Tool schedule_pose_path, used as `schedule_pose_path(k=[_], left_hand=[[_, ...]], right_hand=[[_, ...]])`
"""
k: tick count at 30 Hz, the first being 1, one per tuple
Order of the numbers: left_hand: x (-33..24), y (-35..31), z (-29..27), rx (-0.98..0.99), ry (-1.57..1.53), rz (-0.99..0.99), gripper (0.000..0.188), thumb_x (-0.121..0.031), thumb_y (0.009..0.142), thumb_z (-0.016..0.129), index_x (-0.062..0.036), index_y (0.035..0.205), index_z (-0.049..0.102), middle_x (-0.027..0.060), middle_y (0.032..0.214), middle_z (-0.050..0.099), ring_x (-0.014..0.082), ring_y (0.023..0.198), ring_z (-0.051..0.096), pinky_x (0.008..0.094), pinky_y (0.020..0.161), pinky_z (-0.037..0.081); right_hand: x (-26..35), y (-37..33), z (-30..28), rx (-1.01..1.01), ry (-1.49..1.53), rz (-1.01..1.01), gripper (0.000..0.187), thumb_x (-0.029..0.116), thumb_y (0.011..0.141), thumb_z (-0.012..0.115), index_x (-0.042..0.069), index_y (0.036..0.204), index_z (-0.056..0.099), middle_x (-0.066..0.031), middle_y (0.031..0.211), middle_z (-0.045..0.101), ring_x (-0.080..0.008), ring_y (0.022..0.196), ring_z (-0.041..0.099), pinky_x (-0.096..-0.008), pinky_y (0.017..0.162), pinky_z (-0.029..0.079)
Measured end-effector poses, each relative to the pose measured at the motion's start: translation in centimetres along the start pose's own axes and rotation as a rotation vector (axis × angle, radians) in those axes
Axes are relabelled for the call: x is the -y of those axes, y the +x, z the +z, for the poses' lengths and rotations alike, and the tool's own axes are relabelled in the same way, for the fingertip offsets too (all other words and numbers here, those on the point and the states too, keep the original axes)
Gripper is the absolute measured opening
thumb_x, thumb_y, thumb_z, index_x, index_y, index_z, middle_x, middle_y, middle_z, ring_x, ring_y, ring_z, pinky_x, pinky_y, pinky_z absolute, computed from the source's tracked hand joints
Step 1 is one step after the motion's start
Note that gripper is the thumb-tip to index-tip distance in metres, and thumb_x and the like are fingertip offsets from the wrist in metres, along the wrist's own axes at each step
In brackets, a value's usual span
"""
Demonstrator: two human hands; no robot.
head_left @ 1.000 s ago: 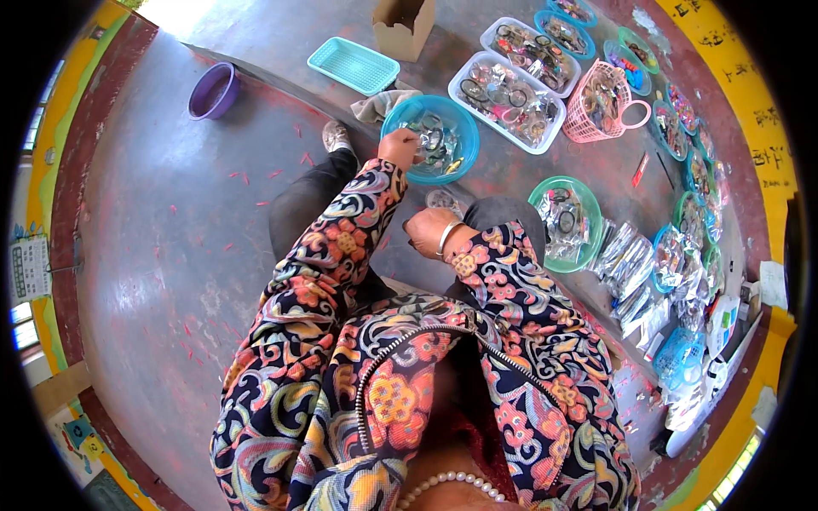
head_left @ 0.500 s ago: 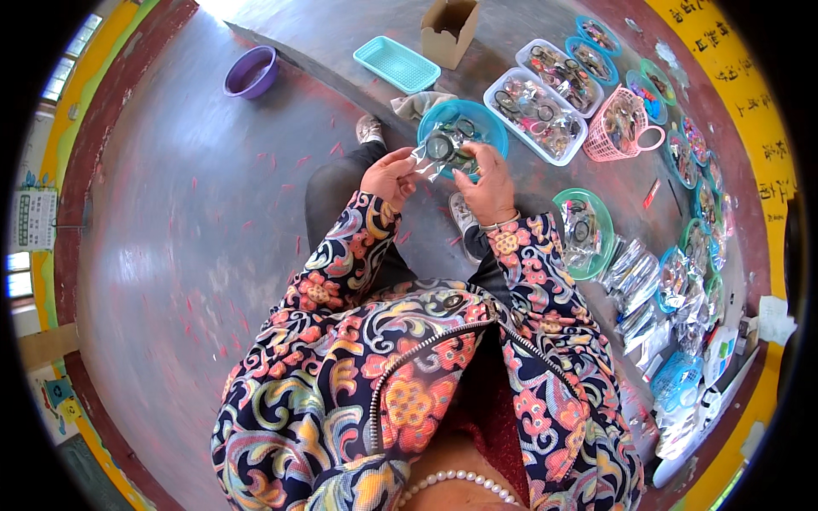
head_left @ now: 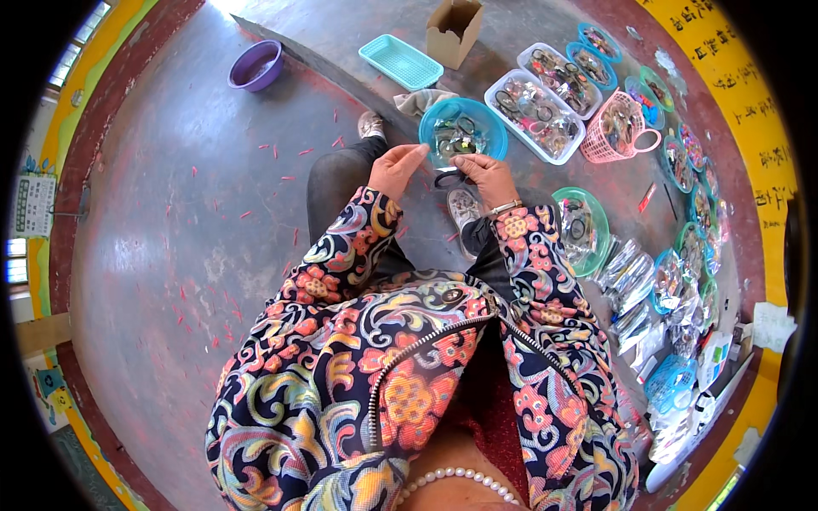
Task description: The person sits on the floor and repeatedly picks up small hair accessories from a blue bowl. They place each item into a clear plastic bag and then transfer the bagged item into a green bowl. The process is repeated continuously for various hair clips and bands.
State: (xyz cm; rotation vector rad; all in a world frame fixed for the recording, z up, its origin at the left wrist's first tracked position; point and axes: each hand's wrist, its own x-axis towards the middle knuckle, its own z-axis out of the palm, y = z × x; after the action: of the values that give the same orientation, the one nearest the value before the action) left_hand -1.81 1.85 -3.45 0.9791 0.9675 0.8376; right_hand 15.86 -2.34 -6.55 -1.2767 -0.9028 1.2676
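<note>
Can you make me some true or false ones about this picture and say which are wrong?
1. The right hand holds a dark round thing. True.
2. The purple basin is right of the blue basin. False: it is to the left.
3. Shiny packets lie in the blue basin. True.
4. The basket with a handle is black. False: it is pink.
5. The left hand wears a glove. False: it is bare.
</note>
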Motion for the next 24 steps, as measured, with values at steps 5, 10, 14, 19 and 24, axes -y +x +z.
schedule_pose_path(k=[5, 10, 14, 19, 24], left_hand=[[1.8, 0.2, 0.3, 0.06, 0.071, 0.051, 0.021, -0.022, 0.079, 0.059, -0.0033, 0.089, 0.062, -0.0007, 0.078, 0.06, 0.0046, 0.065, 0.051, 0.0176, 0.051, 0.04], [2.2, 0.1, 0.8, 0.027, 0.048, 0.112, 0.015, -0.015, 0.078, 0.06, -0.0019, 0.085, 0.062, 0.0003, 0.073, 0.06, 0.0046, 0.063, 0.052, 0.0177, 0.049, 0.041], [2.5, 0.1, 0.8, 0.023, 0.329, 0.239, 0.013, -0.012, 0.077, 0.061, -0.0009, 0.084, 0.062, 0.0009, 0.073, 0.061, 0.0044, 0.064, 0.052, 0.0179, 0.051, 0.042], [2.4, 0.0, 0.9, 0.05, 0.356, 0.29, 0.012, -0.011, 0.077, 0.061, 0.0003, 0.083, 0.062, 0.0018, 0.073, 0.061, 0.0057, 0.064, 0.053, 0.0186, 0.055, 0.043], [2.0, 0.2, 0.7, 0.065, 0.165, 0.183, 0.014, -0.008, 0.077, 0.061, 0.0035, 0.085, 0.061, 0.0045, 0.073, 0.061, 0.008, 0.065, 0.055, 0.0185, 0.059, 0.044]], right_hand=[[0.6, -0.8, 0.3, 0.104, 0.006, 0.121, 0.017, 0.015, 0.077, 0.062, 0.001, 0.086, 0.063, -0.0014, 0.074, 0.062, -0.0054, 0.063, 0.053, -0.0172, 0.055, 0.038], [1.5, -1.2, 0.7, 0.145, 0.044, 0.066, 0.016, 0.015, 0.075, 0.063, 0.002, 0.083, 0.063, 0.0009, 0.07, 0.06, -0.0043, 0.058, 0.048, -0.0179, 0.053, 0.037], [1.4, -1.2, 0.8, 0.167, 0.057, 0.002, 0.014, 0.012, 0.076, 0.062, 0.0, 0.082, 0.062, -0.0019, 0.072, 0.061, -0.0068, 0.064, 0.053, -0.0197, 0.06, 0.043], [0.8, -1.0, 0.4, 0.158, 0.006, -0.063, 0.014, 0.012, 0.078, 0.06, -0.002, 0.08, 0.062, -0.0035, 0.071, 0.061, -0.0086, 0.065, 0.056, -0.0209, 0.062, 0.045], [0.9, -1.0, 0.1, 0.161, -0.014, -0.076, 0.015, 0.013, 0.078, 0.06, -0.002, 0.079, 0.063, -0.0039, 0.069, 0.061, -0.0084, 0.064, 0.056, -0.0204, 0.059, 0.044]])
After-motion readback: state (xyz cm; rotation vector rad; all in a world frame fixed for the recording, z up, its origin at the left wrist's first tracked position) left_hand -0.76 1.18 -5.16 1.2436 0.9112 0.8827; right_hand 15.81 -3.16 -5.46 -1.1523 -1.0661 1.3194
